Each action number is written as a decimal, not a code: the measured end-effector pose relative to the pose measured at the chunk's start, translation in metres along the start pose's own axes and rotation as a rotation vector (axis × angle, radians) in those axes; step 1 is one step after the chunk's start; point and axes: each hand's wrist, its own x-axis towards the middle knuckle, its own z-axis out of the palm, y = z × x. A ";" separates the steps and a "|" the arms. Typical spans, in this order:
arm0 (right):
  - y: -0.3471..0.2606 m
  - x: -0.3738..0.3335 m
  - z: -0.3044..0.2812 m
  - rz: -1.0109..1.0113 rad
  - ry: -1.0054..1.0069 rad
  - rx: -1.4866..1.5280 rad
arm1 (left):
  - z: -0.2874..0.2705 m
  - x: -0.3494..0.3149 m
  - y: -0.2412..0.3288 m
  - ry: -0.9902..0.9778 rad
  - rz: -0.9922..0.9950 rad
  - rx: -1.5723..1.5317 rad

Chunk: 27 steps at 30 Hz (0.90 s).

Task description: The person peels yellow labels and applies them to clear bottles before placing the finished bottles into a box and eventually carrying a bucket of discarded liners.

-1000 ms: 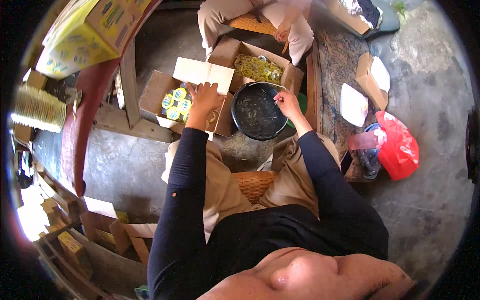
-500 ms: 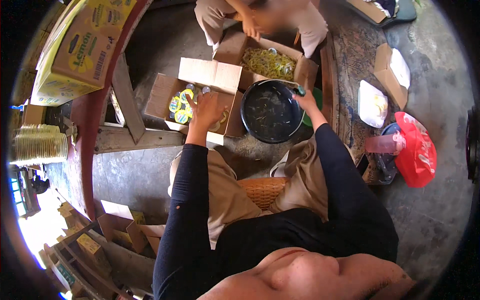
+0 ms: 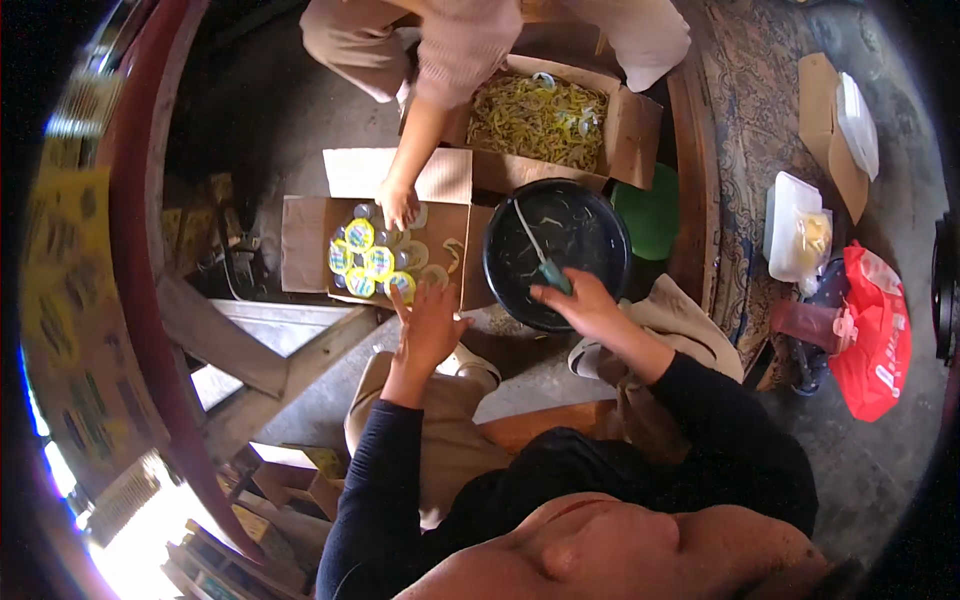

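Observation:
My right hand [image 3: 588, 303] grips the green handle of a thin-bladed knife [image 3: 533, 237], its blade pointing away from me over a round dark basin [image 3: 499, 289]. Thin pale scraps lie inside the basin. With fingers spread, my left hand [image 3: 432, 325] is at the near edge of an open cardboard box [image 3: 305, 245]. Several round containers with yellow patterned lids [image 3: 379, 262] stand in this box, beside clear-topped ones [image 3: 413, 253]. From the far side, another person's hand [image 3: 399, 203] reaches down to the containers.
Beyond the basin, a second cardboard box [image 3: 633, 130] holds a heap of yellow-green strips [image 3: 535, 115]. A green round lid or tub [image 3: 648, 215] lies right of the basin. Further right are a white foam box [image 3: 783, 230], a pink bottle [image 3: 805, 325] and a red bag [image 3: 877, 340]. A wooden frame [image 3: 225, 345] stands left.
My left hand has drawn back from the containers to the box's near edge. The right hand has brought the knife over the basin. The other person's hand has moved to the containers.

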 end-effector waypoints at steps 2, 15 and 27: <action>0.000 -0.002 0.002 -0.005 0.037 -0.011 | 0.004 0.018 0.001 -0.134 -0.028 -0.010; -0.011 0.005 -0.018 0.088 0.214 0.205 | 0.031 0.004 0.036 0.087 -0.161 -0.419; -0.036 0.007 -0.017 0.380 0.080 0.151 | -0.168 -0.235 0.024 0.214 -0.538 -0.389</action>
